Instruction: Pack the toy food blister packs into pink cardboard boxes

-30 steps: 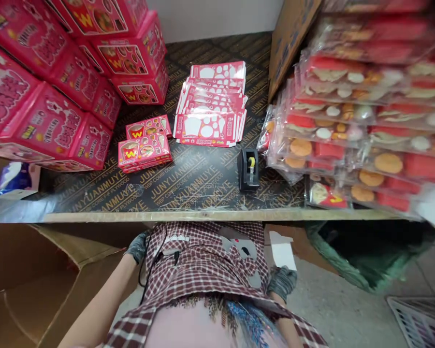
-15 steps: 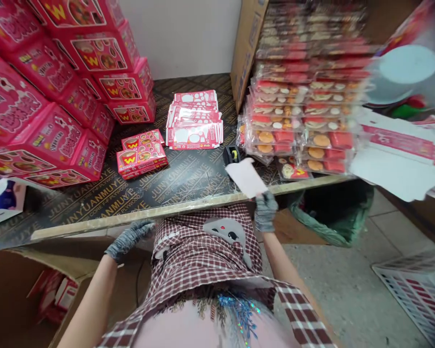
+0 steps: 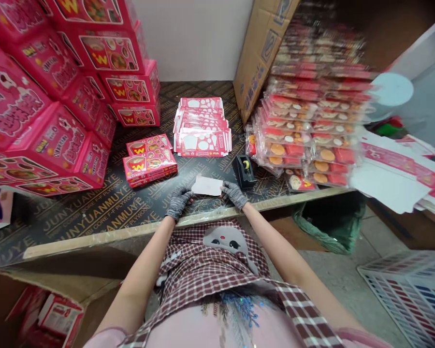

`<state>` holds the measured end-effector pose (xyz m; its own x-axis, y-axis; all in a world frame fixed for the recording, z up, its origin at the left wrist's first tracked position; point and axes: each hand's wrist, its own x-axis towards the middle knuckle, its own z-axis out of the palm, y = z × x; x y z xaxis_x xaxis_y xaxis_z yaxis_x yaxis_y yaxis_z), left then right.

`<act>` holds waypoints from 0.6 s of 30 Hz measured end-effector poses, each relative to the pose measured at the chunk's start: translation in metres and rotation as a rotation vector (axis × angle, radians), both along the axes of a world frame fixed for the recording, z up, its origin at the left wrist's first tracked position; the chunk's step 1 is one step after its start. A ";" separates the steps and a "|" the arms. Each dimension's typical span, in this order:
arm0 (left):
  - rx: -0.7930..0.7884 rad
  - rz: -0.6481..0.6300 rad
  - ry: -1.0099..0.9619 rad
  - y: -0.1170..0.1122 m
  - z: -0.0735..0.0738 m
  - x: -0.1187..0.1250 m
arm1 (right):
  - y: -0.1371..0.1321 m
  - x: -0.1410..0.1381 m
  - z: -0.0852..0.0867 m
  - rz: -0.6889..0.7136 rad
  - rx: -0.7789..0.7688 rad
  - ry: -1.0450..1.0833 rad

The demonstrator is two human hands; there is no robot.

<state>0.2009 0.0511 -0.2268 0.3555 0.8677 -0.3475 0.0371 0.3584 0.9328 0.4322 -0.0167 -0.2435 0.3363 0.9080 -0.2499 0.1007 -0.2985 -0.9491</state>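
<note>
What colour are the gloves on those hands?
Speckled grey, clearest in the head view: left glove, right glove.

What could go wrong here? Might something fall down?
The white card lies between the gloved left hand and right hand, close to the front edge of the plywood table, so it might slip off. The right hand is right beside the black tape dispenser and might bump it. The tall pile of plastic-wrapped packs looks slippery and might slide if knocked.
</note>
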 end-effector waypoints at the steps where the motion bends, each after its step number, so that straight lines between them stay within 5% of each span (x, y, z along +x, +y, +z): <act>1: -0.005 -0.008 0.001 0.000 -0.002 -0.002 | -0.001 0.001 -0.002 -0.004 -0.011 0.004; 8: -0.016 -0.027 0.003 0.002 -0.001 -0.005 | -0.003 0.003 -0.011 0.000 0.000 -0.033; 13: 0.006 0.096 0.011 0.002 -0.005 -0.001 | -0.005 0.006 -0.013 0.024 0.066 -0.142; 18: 0.069 0.285 0.014 -0.006 0.004 -0.010 | -0.052 -0.007 0.000 -0.114 0.291 -0.442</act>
<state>0.1907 0.0452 -0.2229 0.0898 0.9536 -0.2875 -0.0433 0.2921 0.9554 0.4250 -0.0691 -0.2436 0.4526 0.8703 0.1943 0.4917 -0.0619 -0.8686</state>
